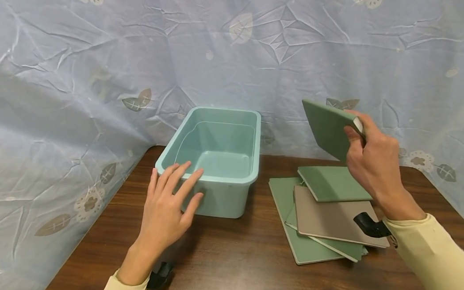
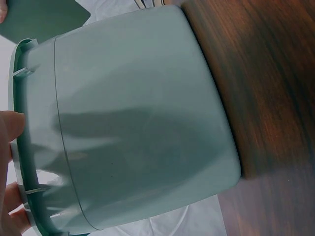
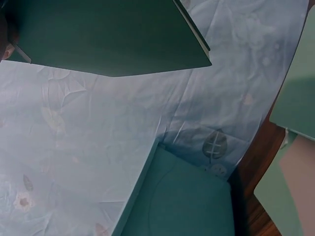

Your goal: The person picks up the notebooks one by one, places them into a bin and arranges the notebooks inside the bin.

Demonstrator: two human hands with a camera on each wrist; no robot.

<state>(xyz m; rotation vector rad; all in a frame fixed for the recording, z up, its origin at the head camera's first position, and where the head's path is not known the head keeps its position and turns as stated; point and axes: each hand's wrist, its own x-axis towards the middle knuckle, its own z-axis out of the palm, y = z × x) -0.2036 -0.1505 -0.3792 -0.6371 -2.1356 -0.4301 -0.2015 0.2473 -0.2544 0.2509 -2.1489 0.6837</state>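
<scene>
My right hand (image 1: 376, 160) grips a green hardcover notebook (image 1: 329, 126) by its edge, thumb on the near face, and holds it up above a pile. The same notebook (image 3: 108, 39) fills the top of the right wrist view. My left hand (image 1: 168, 207) is at the near rim of a pale teal plastic tub (image 1: 224, 200), fingers spread and fairly straight. In the left wrist view the tub's outer wall (image 2: 133, 118) takes up most of the picture, with fingertips at its rim. The tub's visible inside holds nothing.
Below the raised notebook lies a loose pile: a green notebook (image 1: 337, 183) on top, a beige notebook (image 1: 331, 215) under it, and more green ones (image 1: 286, 201) beneath. Everything stands on a dark wooden table (image 1: 241, 261). A patterned grey-blue cloth (image 1: 206, 41) hangs behind.
</scene>
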